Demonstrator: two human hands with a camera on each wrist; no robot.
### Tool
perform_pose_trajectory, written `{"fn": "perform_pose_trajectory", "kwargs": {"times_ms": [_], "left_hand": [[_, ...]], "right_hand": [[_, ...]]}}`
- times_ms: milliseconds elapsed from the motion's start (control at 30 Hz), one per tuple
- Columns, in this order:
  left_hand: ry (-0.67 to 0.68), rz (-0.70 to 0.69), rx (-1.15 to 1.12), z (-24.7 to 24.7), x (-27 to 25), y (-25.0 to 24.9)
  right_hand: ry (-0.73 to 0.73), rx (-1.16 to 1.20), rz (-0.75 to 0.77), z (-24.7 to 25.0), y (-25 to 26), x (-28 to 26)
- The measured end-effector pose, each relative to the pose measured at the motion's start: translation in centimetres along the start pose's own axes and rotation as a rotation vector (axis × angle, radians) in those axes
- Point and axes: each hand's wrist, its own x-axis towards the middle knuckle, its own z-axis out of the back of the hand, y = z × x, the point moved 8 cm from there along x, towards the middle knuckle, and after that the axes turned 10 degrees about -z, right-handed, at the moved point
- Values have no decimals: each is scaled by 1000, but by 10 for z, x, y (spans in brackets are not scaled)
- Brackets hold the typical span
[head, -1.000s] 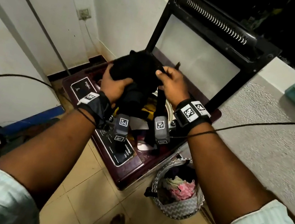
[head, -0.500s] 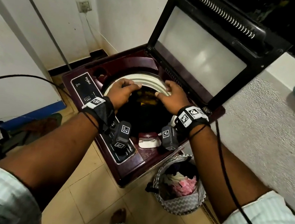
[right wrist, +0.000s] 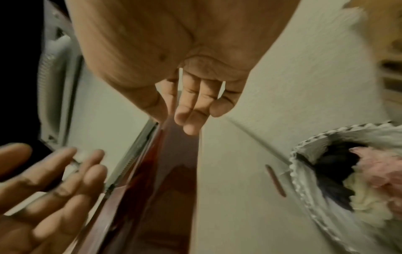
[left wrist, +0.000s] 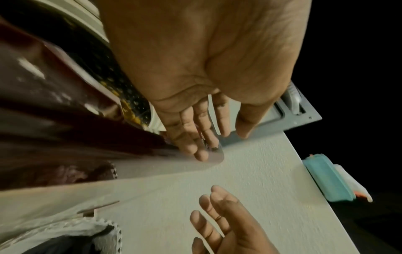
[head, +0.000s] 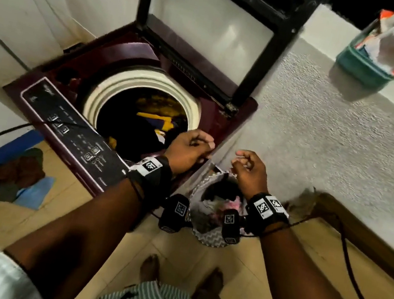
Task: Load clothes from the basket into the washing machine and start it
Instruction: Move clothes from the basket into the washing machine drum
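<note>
The maroon top-loading washing machine (head: 139, 54) stands with its lid (head: 213, 20) raised. Dark and yellow clothes (head: 153, 120) lie inside the white-rimmed drum (head: 122, 88). My left hand (head: 199, 144) hovers over the machine's front right corner, fingers loosely curled, holding nothing. My right hand (head: 244, 160) hangs beside it above the zigzag-patterned basket (head: 208, 241), also empty. Black, pink and white clothes (head: 219, 198) fill the basket. The wrist views show both palms bare: left hand (left wrist: 206, 137), right hand (right wrist: 193, 111), basket clothes (right wrist: 359, 180).
The control panel (head: 75, 133) runs along the machine's front edge. A textured white ledge (head: 335, 147) rises on the right, with a teal tub (head: 363, 68) of items on top. A heap of cloth (head: 17, 175) lies on the floor at left. Cables trail from both wrists.
Both hands held a black garment above the drum, pushed it in and let go. They have since moved right, towards the basket, and are empty.
</note>
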Motion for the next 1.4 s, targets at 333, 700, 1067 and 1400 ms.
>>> {"fn": "perform_pose_trajectory", "kwargs": {"times_ms": [333,700,1067,1400], "left_hand": [[275,259,213,-98,-17,145],[2,468,84,-107,8,355],[-56,426,111,-113,40,519],[-48,440,132,-110,29,542]], "right_hand": [[7,19,-322,59,-207,21],[174,-180,-511,-22,-360,119],[377,-602,-533,-132,-576,239],[473,-789,-398,-121,-534,220]]}}
